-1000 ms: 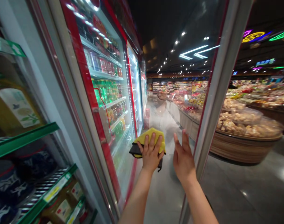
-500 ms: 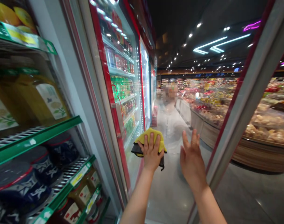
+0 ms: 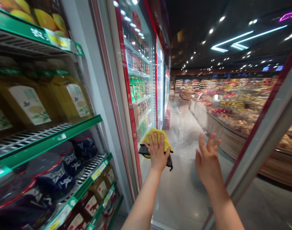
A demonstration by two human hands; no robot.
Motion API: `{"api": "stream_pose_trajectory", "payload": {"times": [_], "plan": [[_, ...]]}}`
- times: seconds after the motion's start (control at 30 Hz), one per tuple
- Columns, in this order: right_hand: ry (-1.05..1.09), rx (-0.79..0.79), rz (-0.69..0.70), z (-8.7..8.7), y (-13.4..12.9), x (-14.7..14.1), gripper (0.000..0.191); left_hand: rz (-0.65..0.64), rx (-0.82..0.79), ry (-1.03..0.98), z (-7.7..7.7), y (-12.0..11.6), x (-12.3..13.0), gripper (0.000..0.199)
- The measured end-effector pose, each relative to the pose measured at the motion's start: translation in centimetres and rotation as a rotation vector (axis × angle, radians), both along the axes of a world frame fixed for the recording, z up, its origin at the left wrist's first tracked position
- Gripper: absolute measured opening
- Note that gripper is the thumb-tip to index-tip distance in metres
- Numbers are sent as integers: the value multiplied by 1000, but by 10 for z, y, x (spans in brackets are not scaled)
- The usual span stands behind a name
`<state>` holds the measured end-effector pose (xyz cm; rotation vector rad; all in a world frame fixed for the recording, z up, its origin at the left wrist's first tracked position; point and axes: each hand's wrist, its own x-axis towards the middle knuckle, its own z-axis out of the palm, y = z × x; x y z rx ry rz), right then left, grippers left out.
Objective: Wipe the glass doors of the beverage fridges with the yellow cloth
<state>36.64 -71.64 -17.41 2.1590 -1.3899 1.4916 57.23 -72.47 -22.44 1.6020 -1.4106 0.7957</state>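
Note:
My left hand [image 3: 158,156] presses a yellow and dark grey cleaning cloth [image 3: 164,135] against the clear glass door [image 3: 181,191]. Its fingers are spread over the cloth, and a dark corner hangs below the palm. To the right my right hand [image 3: 208,161] is raised with its fingers apart and nothing in it. It is close to the glass; whether it touches, I cannot tell. The door's grey and red frame [image 3: 263,137] slants past it on the right.
Open shelves on the left hold bottles of yellow drink [image 3: 31,102] and dark blue-labelled bottles [image 3: 57,175] behind green shelf edges [image 3: 64,139]. Past the glass are a lit red drinks cooler [image 3: 138,76] and a long counter of packaged goods [image 3: 232,108].
The view has turned left, so the shelves fill more of it. The right hand's fingers have spread and bent slightly. A pale figure in the glass no longer shows. The cloth stays under the left hand.

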Motion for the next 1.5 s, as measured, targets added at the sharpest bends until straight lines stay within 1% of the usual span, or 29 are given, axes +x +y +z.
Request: {"api": "stream_pose_trajectory", "payload": {"times": [0.1,0.13,0.17,0.2,0.23,0.3,0.37,0.4,0.43,0.47,0.5,0.6,0.63,0.67,0.7,0.73,0.87,0.9,0.97,1.03,1.1,1.17,1.23,1.3,1.33,1.37,1.4,1.47,1.5], "plan": [[12,12,9,-1,-5,-4,79,-18,-10,-89,26,-6,23,75],[17,16,12,-1,-6,-5,79,-2,-23,-73,31,-7,31,75],[22,19,14,-2,-8,-6,79,24,-41,-31,32,-6,37,76],[29,20,16,-2,-10,-7,80,58,-59,29,28,-5,40,77],[37,18,16,-2,-12,-8,80,96,-77,98,19,-4,42,78],[53,0,14,-3,-15,-9,81,157,-98,208,-6,1,40,80],[66,-19,13,-4,-17,-9,82,168,-82,215,-28,5,37,81],[70,-28,13,-5,-18,-9,83,158,-68,189,-34,6,37,81],[71,-35,15,-5,-19,-8,83,138,-55,148,-34,6,39,82],[72,-40,16,-5,-20,-7,82,114,-46,98,-29,6,42,82],[72,-42,16,-5,-20,-7,81,90,-42,47,-20,4,47,82],[74,-41,12,-6,-21,-6,78,42,-49,-64,13,-1,63,82],[73,-38,11,-6,-22,-6,76,39,-58,-70,20,-3,66,82],[71,-36,11,-7,-22,-6,75,43,-71,-61,23,-3,67,82],[67,-32,12,-7,-22,-6,74,51,-88,-44,21,-3,67,83],[63,-28,14,-8,-23,-7,72,56,-108,-29,14,-2,67,84],[52,-19,38,-10,-24,-10,68,-18,-196,-93,-27,12,69,80],[51,-22,46,-10,-25,-11,67,-46,-208,-123,-34,17,73,78],[49,-29,55,-9,-25,-11,67,-83,-216,-166,-39,29,81,76],[48,-33,54,-8,-26,-10,67,-106,-212,-193,-33,41,90,72],[48,-33,46,-8,-26,-9,67,-110,-230,-204,-20,51,96,66],[50,-32,41,-9,-25,-7,68,-65,-269,-196,-5,56,102,64],[50,-38,38,-9,-24,-6,70,14,-284,-167,7,53,109,66],[52,-40,42,-9,-22,-7,71,79,-220,-111,9,45,118,68],[50,-38,46,-9,-22,-7,72,102,-163,-72,4,40,122,67],[47,-35,50,-8,-21,-8,72,122,-97,-28,-4,36,125,67],[44,-32,54,-8,-20,-8,73,142,-34,14,-17,34,127,65],[39,-26,58,-8,-19,-9,73,189,60,84,-49,34,126,63],[37,-26,57,-8,-18,-9,74,195,74,97,-65,37,124,63]]}}
